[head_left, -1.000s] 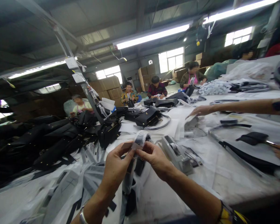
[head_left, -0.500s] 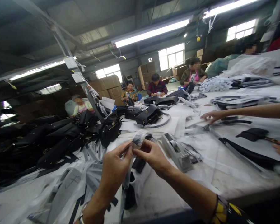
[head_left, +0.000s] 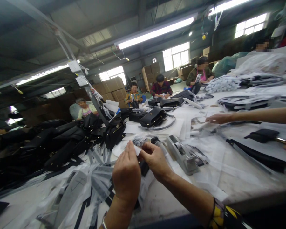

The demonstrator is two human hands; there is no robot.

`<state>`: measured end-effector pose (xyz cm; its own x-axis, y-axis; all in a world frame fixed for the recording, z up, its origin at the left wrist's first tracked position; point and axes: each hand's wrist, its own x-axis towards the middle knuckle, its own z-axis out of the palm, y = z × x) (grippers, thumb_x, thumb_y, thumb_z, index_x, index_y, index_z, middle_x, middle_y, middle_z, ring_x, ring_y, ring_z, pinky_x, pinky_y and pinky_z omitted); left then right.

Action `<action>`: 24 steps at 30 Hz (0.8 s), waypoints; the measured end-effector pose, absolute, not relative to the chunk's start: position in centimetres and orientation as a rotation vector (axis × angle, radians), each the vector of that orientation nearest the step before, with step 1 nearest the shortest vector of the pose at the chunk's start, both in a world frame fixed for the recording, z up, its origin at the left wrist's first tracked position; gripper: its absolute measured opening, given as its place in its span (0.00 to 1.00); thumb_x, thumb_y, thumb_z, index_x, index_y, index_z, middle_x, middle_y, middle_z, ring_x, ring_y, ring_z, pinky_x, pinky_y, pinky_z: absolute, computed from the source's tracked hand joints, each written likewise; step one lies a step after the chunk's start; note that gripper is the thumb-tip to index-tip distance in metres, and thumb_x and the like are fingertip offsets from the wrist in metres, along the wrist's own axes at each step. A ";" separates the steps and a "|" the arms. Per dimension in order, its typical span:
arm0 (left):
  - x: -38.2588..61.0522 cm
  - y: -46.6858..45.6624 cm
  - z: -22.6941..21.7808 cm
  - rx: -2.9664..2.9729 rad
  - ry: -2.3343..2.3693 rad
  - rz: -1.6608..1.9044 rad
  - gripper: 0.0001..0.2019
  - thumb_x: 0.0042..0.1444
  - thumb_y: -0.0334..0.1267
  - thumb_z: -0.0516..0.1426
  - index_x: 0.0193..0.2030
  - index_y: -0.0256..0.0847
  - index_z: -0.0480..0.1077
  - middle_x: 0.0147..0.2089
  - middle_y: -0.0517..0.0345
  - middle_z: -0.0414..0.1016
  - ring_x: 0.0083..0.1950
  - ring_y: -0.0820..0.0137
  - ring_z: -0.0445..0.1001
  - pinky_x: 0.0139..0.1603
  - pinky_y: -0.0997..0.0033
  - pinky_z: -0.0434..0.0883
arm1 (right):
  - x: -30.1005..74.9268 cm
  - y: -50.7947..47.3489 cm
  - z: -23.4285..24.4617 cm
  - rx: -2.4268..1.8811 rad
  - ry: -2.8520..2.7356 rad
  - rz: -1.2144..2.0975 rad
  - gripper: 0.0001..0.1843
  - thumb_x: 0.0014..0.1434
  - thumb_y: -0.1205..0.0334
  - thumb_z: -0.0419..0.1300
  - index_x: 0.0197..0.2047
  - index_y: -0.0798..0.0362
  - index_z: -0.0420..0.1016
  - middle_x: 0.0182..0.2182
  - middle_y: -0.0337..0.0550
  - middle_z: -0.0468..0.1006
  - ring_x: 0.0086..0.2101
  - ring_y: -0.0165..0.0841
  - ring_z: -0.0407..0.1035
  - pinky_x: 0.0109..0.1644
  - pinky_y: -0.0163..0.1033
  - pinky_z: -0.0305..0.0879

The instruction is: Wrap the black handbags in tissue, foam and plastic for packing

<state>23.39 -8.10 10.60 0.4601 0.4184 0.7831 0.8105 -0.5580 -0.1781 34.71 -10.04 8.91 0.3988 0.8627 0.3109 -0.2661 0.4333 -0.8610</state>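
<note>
My left hand (head_left: 126, 173) is closed, fingers pressed together, with its back toward me. Close beside it, my right hand (head_left: 155, 159) pinches with thumb and bent fingers. Between them shows a small piece of white wrapping sheet (head_left: 137, 150), held at its edges by both hands. Clear plastic film (head_left: 141, 138) lies bunched just beyond the fingertips. Under the hands is a black strap piece (head_left: 144, 168), mostly hidden. A grey tape dispenser (head_left: 182, 156) stands right of my right hand.
Black handbags (head_left: 66, 136) are heaped at the left, one black bag (head_left: 153, 117) lying ahead. Wrapped strips (head_left: 98, 181) and a second grey dispenser (head_left: 69, 194) lie near left. A co-worker's arm (head_left: 257, 116) reaches in from the right over black straps. Several people sit across the table.
My left hand has turned and moved slightly right, its fingers now flatter and together. The wrap between my hands shows white rather than clear over dark. The co-worker's hand at right has flattened.
</note>
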 end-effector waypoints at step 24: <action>20.9 -5.5 13.1 -3.351 -1.821 -1.734 0.29 0.46 0.56 0.67 0.50 0.37 0.74 0.47 0.49 0.81 0.46 0.57 0.80 0.35 0.71 0.77 | 42.4 -11.5 5.9 -1.257 -1.198 0.415 0.14 0.58 0.49 0.65 0.39 0.50 0.84 0.36 0.44 0.82 0.39 0.37 0.74 0.50 0.42 0.68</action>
<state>20.87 -5.48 13.07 0.4599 0.8799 0.1199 0.1628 -0.2163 0.9627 42.42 -11.49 5.87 0.3883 0.8001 0.4573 0.3461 0.3333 -0.8770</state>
